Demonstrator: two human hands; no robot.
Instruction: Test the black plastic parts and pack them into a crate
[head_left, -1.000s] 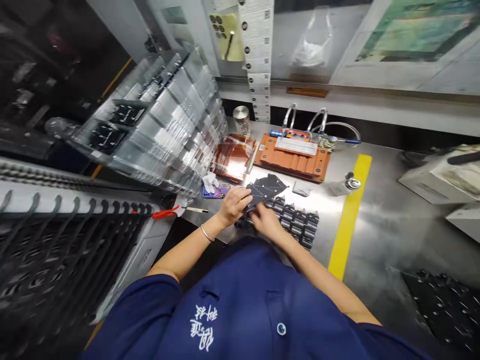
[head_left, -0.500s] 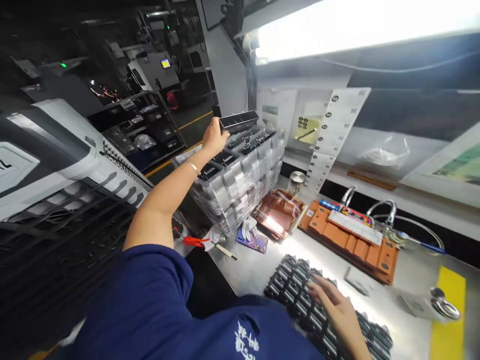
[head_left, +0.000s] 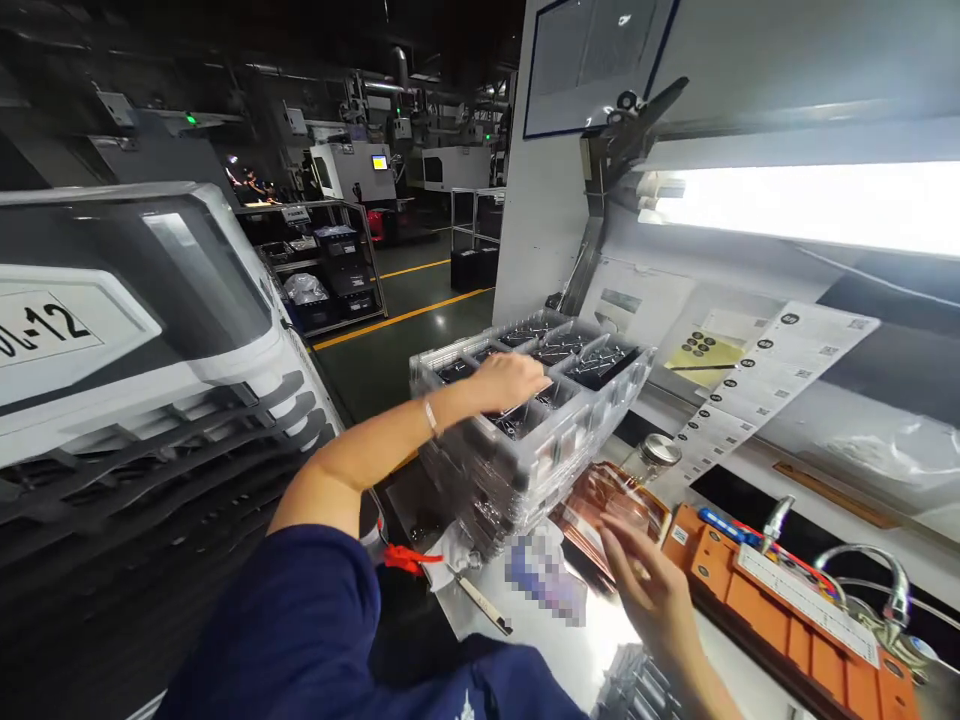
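Observation:
My left hand (head_left: pixel 511 382) is closed over the top of a stack of clear plastic trays (head_left: pixel 559 440). Its fingertips point down into a compartment, and whatever they grip is hidden. Black parts (head_left: pixel 600 366) lie in the tray's compartments around it. My right hand (head_left: pixel 649 580) hovers over the bench with its fingers apart and nothing in them. Below it, at the bottom edge, shows a cluster of dark ridged metal parts (head_left: pixel 637 685). Behind the right hand lie copper-coloured plates (head_left: pixel 589 515) in clear wrap.
An orange fixture (head_left: pixel 780 610) with hoses stands at the right. A lidded jar (head_left: pixel 660 452) is behind the plates. Near the bench's front edge lie a pixelated flat object (head_left: pixel 547 580), a cutter-like tool (head_left: pixel 480 605) and a red-handled tool (head_left: pixel 411 558). A machine (head_left: pixel 135 330) stands at left.
My left hand has come down from above the trays, where it held a long black part, to the tray top. My right hand has left the dark ridged parts. The view has swung left.

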